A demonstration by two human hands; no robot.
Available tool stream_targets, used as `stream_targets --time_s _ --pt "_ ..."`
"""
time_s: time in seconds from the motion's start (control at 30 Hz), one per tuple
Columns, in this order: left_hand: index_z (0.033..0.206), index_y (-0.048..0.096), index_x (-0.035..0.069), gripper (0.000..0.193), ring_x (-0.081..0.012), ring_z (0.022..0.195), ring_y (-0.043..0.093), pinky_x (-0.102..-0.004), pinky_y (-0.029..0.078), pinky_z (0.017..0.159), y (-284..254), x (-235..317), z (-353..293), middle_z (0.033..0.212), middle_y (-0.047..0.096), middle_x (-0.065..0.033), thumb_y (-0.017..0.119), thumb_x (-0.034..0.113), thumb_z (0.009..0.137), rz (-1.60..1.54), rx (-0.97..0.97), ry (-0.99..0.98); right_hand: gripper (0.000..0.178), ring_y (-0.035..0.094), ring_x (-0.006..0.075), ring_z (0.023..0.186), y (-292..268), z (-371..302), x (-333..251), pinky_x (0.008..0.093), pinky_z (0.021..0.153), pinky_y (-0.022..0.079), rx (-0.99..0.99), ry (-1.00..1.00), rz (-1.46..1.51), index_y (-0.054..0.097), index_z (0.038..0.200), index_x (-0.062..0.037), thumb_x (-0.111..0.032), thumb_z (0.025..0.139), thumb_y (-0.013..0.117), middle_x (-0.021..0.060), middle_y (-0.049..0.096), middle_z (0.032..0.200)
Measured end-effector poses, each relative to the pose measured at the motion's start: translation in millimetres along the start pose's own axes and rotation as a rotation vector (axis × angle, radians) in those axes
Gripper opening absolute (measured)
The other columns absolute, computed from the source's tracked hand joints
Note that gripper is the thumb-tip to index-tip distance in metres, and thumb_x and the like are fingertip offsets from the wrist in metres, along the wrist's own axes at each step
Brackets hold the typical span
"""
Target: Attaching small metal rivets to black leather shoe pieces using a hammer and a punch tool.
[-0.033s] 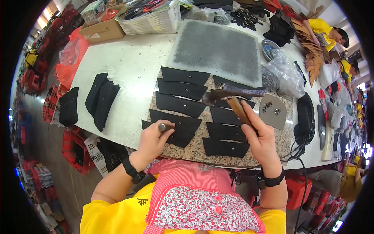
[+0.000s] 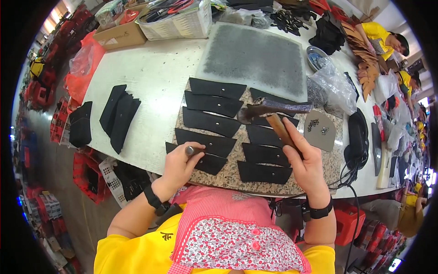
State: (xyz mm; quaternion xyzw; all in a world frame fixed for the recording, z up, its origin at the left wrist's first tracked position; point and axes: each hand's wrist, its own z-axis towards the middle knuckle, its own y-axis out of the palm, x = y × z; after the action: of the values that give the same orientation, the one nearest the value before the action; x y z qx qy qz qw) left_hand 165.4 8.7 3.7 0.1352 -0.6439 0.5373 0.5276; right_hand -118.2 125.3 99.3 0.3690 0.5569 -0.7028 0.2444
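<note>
My left hand is closed round a short metal rod, seemingly a hand punch, over the lowest black piece of the left column. In my right hand is the wooden handle of a hammer; its dark head is raised above the right column. Several black cut pieces, each with a small shiny stud, lie in two columns on a speckled stone slab. The hammer and my right hand partly cover the right column.
Behind the slab lies a grey mat. Small metal parts sit on a grey-brown pad at the right, near a black cable. Stacked black pieces lie at the left. A box of tools stands at the back.
The lowest black piece of the left column sits slightly lower, and a gap shows between it and the piece above. Both hands are nearly still.
</note>
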Motion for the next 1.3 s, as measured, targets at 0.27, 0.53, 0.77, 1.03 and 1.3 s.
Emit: stream_targets --time_s 0.27,0.53,0.77,1.03,1.3 --pt "0.104 0.065 0.002 0.011 -0.0210 0.082 0.070 -0.0297 0.053 0.074 9 4 9 0.093 0.071 -0.0108 0.063 0.006 0.093 -0.244 0.045 -0.063 0.052 0.067 0.0154 0.095 0 -7 -1 0.0261 0.086 0.048 -0.006 0.041 0.104 0.053 0.142 -0.0116 -0.002 0.091 0.062 0.0131 0.068 0.123" --pt "0.101 0.065 0.002 0.009 -0.0109 0.081 0.064 -0.0256 0.050 0.073 16 -4 19 0.091 0.069 -0.0056 0.064 0.002 0.092 -0.222 -0.016 -0.086 0.053 0.066 0.0131 0.092 -15 -2 -13 0.0271 0.084 0.049 0.030 0.007 0.007 0.052 0.141 -0.0063 0.001 0.090 0.061 0.0128 0.067 0.126" --pt "0.099 0.068 0.004 0.013 -0.0263 0.077 0.067 -0.0324 0.053 0.070 16 -5 18 0.090 0.068 -0.0134 0.070 0.007 0.087 0.041 -0.016 0.090 0.063 0.056 0.0083 0.060 -11 -11 -38 0.0241 0.053 0.045 0.296 -0.279 0.379 0.045 0.146 -0.0032 0.008 0.085 0.054 0.0109 0.071 0.095" --pt "0.100 0.066 0.001 0.011 -0.0144 0.073 0.064 -0.0264 0.049 0.068 -6 9 4 0.086 0.069 -0.0099 0.065 0.007 0.091 -0.055 -0.048 -0.110 0.057 0.065 0.0325 0.072 14 -8 -18 0.0368 0.068 0.053 -0.105 -0.137 -0.126 0.056 0.139 -0.0213 -0.004 0.086 0.065 0.0156 0.069 0.091" --pt "0.102 0.065 0.002 0.014 -0.0163 0.074 0.067 -0.0296 0.051 0.067 -11 -15 -26 0.083 0.068 -0.0096 0.068 0.009 0.090 -0.255 -0.086 -0.146 0.056 0.067 0.0216 0.077 2 -25 -17 0.0291 0.075 0.051 -0.127 0.007 -0.018 0.054 0.141 -0.0114 0.000 0.087 0.063 0.0175 0.070 0.109"
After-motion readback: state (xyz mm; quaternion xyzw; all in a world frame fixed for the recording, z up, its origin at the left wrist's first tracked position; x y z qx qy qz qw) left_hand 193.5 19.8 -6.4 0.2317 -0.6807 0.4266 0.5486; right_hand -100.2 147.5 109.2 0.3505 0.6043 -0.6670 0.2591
